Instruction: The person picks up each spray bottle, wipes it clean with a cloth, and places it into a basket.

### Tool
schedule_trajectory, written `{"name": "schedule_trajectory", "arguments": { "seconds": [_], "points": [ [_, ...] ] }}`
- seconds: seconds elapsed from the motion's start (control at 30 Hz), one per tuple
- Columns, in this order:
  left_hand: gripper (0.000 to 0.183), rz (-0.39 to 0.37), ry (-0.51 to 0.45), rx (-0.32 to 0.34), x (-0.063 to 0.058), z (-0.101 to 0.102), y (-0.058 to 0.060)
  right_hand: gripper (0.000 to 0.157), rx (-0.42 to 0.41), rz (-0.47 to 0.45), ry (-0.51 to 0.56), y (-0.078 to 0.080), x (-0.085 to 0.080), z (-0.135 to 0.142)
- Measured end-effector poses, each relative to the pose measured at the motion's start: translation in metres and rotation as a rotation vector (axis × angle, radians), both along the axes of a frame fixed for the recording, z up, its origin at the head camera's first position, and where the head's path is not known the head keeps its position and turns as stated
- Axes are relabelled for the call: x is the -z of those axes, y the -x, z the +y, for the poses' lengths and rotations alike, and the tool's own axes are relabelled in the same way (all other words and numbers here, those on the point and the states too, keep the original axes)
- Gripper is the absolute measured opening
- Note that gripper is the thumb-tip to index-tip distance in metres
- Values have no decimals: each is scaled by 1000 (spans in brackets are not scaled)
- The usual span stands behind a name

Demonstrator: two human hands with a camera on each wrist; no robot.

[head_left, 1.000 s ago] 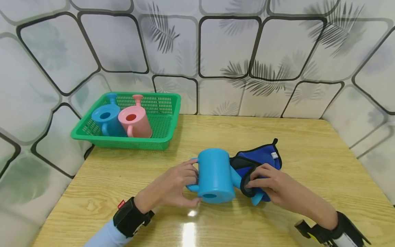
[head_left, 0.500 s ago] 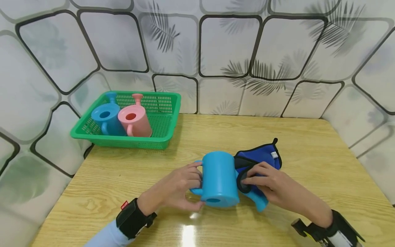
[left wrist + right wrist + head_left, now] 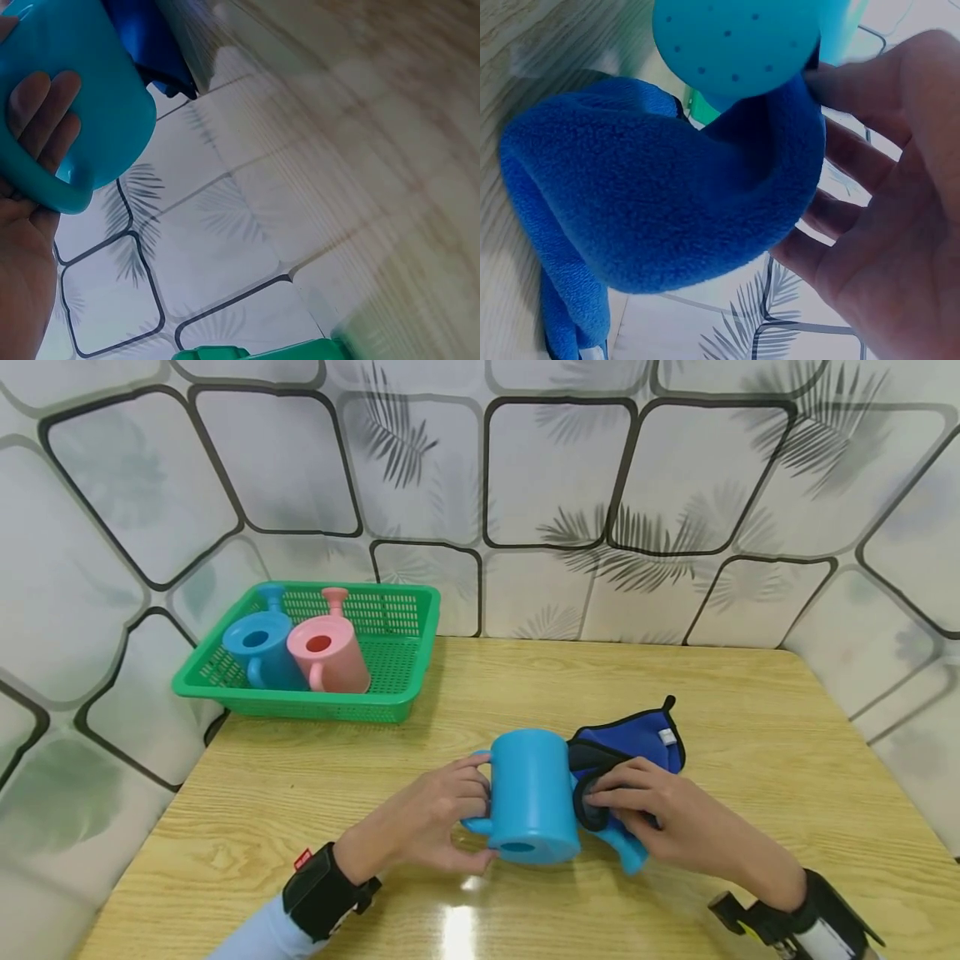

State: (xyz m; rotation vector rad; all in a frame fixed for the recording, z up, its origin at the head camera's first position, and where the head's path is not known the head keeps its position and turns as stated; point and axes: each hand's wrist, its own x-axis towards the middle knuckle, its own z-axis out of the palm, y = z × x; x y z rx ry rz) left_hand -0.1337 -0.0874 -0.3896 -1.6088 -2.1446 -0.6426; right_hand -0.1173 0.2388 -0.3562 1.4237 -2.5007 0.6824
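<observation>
A blue watering can (image 3: 534,797) lies tipped in front of me, its handle to the left and its spout (image 3: 624,845) to the lower right. My left hand (image 3: 427,818) grips the handle, with fingers through the loop and touching the can's side in the left wrist view. With my right hand (image 3: 667,818) I hold a blue cloth (image 3: 637,739) with dark edging against the spout, close to the can's body. The right wrist view shows the fluffy cloth (image 3: 667,195) curving below the holed sprinkler head (image 3: 735,45), thumb and fingers on its edge.
A green basket (image 3: 315,708) stands at the back left of the wooden table (image 3: 757,735). Inside it sit a blue watering can (image 3: 277,664) and a pink watering can (image 3: 341,660). A patterned wall (image 3: 555,477) rises behind the table.
The watering can and my left hand have shifted slightly right and towards me. My right hand has slid the cloth left along the spout towards the can's body.
</observation>
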Motion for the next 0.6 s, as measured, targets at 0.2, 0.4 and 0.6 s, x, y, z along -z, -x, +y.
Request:
{"name": "schedule_trajectory", "arguments": {
  "seconds": [0.2,0.4,0.6],
  "points": [
    [29,23,32,-24,2,-4,2,33,9,-43,-37,-5,1,4],
    [29,39,32,-31,4,-7,6,34,-5,-24,-34,-6,-3,8],
    [29,32,30,-31,4,-7,4,34,-32,-4,-19,-2,-2,5]
  ]
}}
